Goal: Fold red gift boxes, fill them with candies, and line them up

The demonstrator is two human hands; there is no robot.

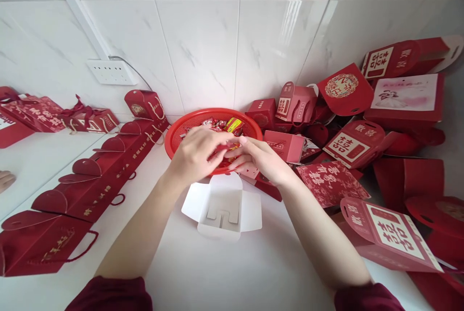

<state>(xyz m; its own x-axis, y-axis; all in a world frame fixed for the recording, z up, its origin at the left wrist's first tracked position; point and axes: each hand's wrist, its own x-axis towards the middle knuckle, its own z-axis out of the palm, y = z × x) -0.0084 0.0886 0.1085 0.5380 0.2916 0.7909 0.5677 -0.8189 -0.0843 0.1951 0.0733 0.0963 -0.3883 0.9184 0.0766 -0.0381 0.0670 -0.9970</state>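
Over the front of a red plastic basket (174, 127), my left hand (195, 154) and my right hand (259, 158) meet at the fingertips. The fingers of both are curled inward. Small red and yellow bits show around the fingertips, but I cannot make out what is held. Wrapped candies (234, 125) in red, yellow and white lie in the basket, partly hidden behind my hands. Just below my hands, a small box (223, 204) stands open on the white table with its white inside up and its flaps folded out.
At the left, a row of red gift boxes (108, 170) with cord handles runs toward the wall. On the right lies a heap of red boxes (348, 144), some tilted. A white power strip (112, 72) is fixed to the tiled wall. The white table (203, 272) extends toward me.
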